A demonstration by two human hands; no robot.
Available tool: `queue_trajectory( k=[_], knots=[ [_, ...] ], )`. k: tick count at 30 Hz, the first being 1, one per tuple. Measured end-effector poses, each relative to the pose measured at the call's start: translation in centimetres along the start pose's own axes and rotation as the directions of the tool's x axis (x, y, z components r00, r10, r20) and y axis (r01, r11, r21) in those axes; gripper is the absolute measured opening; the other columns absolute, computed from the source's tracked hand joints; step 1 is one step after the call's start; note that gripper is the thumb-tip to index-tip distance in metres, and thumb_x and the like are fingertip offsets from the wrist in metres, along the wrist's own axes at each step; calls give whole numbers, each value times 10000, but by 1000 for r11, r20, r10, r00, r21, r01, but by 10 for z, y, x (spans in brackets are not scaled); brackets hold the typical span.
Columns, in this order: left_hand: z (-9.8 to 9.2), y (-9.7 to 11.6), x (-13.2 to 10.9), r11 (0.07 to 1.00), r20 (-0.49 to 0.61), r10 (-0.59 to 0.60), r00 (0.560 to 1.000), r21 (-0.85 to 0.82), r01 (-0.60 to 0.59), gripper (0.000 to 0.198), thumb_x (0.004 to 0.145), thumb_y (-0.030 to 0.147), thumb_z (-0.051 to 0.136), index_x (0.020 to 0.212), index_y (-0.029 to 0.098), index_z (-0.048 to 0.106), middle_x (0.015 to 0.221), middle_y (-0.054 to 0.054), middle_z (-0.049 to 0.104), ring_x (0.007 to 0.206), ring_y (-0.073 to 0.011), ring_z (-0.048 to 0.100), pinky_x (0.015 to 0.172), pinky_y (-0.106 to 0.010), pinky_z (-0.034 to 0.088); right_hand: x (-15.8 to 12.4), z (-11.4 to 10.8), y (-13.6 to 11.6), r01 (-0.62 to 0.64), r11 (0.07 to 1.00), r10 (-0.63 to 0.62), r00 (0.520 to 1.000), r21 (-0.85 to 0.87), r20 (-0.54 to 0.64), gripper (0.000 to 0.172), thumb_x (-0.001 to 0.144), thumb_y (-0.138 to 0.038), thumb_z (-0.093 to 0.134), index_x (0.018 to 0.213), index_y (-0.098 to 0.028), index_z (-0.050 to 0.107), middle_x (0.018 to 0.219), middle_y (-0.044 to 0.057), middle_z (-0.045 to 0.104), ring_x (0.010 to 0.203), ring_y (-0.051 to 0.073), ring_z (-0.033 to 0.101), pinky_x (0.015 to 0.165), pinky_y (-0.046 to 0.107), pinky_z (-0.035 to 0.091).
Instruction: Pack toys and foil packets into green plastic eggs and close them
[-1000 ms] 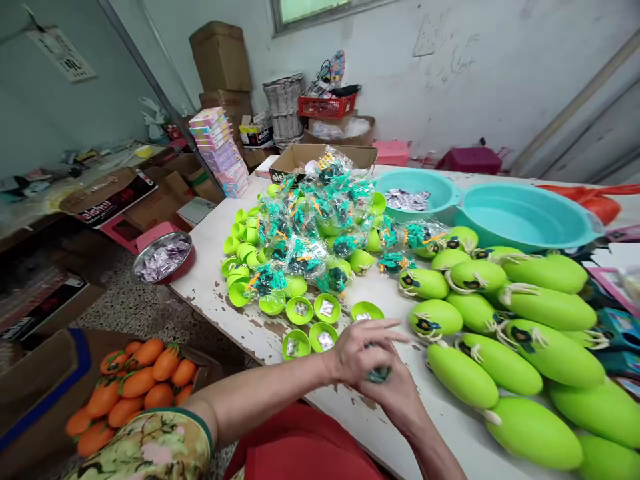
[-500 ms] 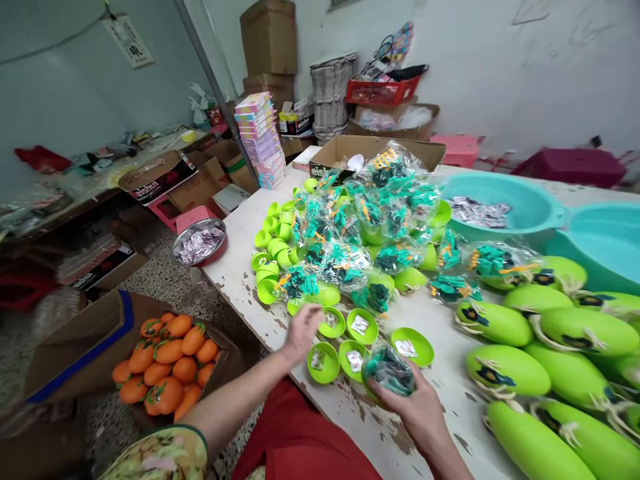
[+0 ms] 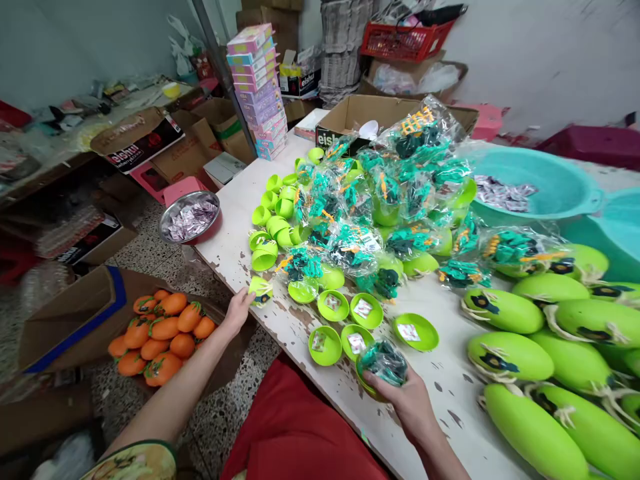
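My left hand (image 3: 239,310) pinches a small green half-shell (image 3: 261,287) with a dark patch on it, at the table's left edge. Lower down, my right hand (image 3: 407,397) grips a green half-shell (image 3: 369,385) packed with a clear bag of dark teal parts (image 3: 385,363). Between the hands sit several open green cups (image 3: 325,352), each with a small white-and-pink sachet (image 3: 357,343) inside. Beyond them is a heap of clear bags with teal, black and orange parts (image 3: 350,247), mixed with more green shells (image 3: 264,256).
Closed green egg-like shells with cords (image 3: 510,353) crowd the right side. Turquoise basins (image 3: 550,173) stand behind them, one holding sachets. A metal bowl of sachets (image 3: 190,217) and a carton of orange shells (image 3: 163,333) are at the left. Stacked boxes (image 3: 257,93) rise at the far corner.
My left hand has moved left from above the cups and now holds a small green half-shell. My right hand still holds its filled shell in nearly the same place. The view has tilted down.
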State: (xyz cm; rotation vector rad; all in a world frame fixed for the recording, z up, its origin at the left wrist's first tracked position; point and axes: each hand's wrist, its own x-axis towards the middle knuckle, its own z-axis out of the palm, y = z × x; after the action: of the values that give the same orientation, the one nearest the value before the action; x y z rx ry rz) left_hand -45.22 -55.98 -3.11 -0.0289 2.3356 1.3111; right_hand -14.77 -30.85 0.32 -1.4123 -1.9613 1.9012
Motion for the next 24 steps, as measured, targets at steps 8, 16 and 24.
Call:
queue_trajectory(
  k=[8,16,24],
  knots=[
    [23,-17,-2,992,-88,-128,988,13,129,467,822,574,557,981,139,621,998,-160,680,982,-292,641,810,-415,517,-9,12,-1,15,999,-17,998,31,63,670,533,-483,834,1071,-143,625,849,76,735,771,280,670,717,396,542],
    [42,12,-12,862,-85,-47,995,500,83,774,673,648,669,1322,260,511,1363,-200,469,1251,-476,452,986,-609,349,-23,15,-3,66,997,-67,998,51,11,612,511,-444,834,1017,-159,640,888,73,710,830,289,657,757,418,530],
    [54,12,-40,658,94,177,980,729,-188,891,722,562,653,1485,244,321,1577,-178,217,1415,-441,257,1052,-556,355,-38,3,-7,178,982,-175,983,68,-50,487,555,-361,805,983,-183,654,898,42,665,875,259,627,816,404,502]
  ],
)
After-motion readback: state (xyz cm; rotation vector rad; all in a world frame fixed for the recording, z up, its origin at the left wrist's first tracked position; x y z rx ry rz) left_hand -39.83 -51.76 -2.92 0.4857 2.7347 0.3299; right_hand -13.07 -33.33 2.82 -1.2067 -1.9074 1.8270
